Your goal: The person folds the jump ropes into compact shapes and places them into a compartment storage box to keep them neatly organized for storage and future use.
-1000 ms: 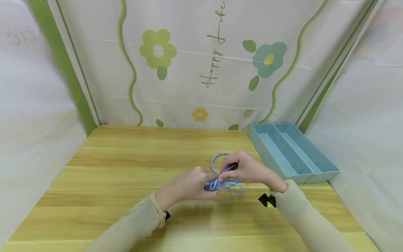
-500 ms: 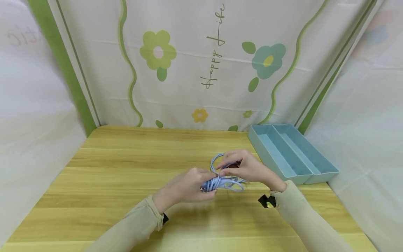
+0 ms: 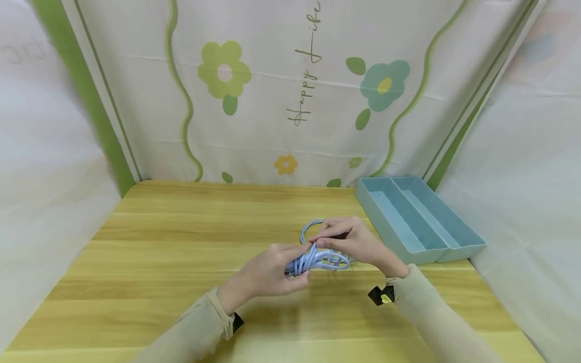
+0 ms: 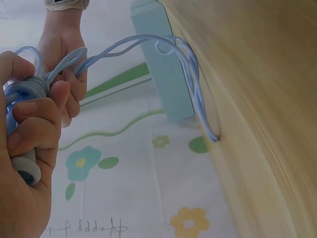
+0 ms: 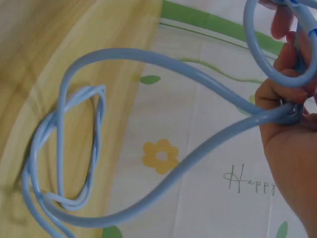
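Both hands are on a light blue cord (image 3: 308, 259), wound in several turns into a bundle. In the head view my left hand (image 3: 268, 272) grips the wound part from the left. A pale, rounded handle-like end (image 4: 27, 167) with a dark tip pokes out below its fingers in the left wrist view. My right hand (image 3: 358, 241) pinches the cord at the top of the turns, thumb against fingertips. Loose loops of cord (image 5: 124, 54) trail from the right hand toward the table in the right wrist view. Small loops stick out from the bundle's right end.
A light blue tray (image 3: 399, 217) with two long compartments stands at the table's back right, just beyond the right hand. Printed curtains (image 3: 272, 101) enclose the wooden table (image 3: 195, 227) at the back and both sides.
The right fingertips have moved slightly away from the body, drawing the cord up over the turns. The left hand and bundle have shifted a little left. Both hands keep their hold.
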Demonstrator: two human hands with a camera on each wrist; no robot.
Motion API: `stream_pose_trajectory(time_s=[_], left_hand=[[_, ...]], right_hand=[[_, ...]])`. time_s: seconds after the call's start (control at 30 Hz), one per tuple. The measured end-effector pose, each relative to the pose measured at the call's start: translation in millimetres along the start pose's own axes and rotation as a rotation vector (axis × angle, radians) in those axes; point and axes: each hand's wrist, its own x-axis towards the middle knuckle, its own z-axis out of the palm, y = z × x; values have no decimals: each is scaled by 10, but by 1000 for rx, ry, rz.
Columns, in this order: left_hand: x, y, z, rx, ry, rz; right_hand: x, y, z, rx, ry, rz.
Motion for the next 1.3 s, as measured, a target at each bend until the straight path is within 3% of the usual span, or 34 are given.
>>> stream_pose_trajectory(time_s=[0.33, 0.83, 1.07, 1.3], left_hand=[[0, -36, -3, 31, 94, 71], [25, 42, -56, 82, 95, 139], [42, 66, -68, -12, 139, 152], [13, -9, -166, -128, 200, 81]], right_hand=[[6, 69, -55, 81, 35, 112], [15, 153, -49, 23, 71, 134], [8, 237, -39, 23, 128, 140], [-26, 272, -13, 11, 139, 132]])
